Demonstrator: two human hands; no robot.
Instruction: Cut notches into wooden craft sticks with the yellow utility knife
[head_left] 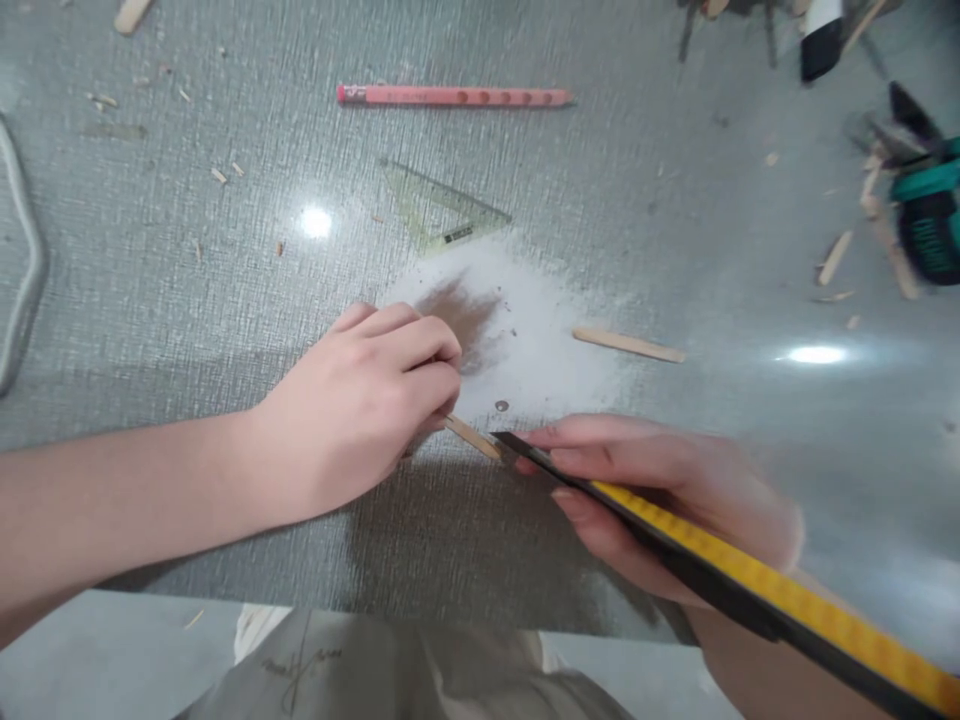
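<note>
My left hand (375, 400) is closed on one end of a thin wooden stick (474, 437), and the stick's other end sticks out toward the right. In my right hand (645, 490) is a yellow and black utility knife (697, 550), its handle running down to the lower right. The dark blade tip lies at the stick's free end; whether it touches the wood I cannot tell. Just above the blade is a small round shiny spot (502, 406). Behind my left hand a brown smear marks a white powdery patch (547, 350) on the table.
Another wooden stick (628, 345) lies to the right. Farther back are a clear set square (442, 212) and a pink pencil (457, 96). Teal-handled pliers (926, 200) and wood scraps (834, 258) lie at the right. A grey cord (30, 260) curves at the left.
</note>
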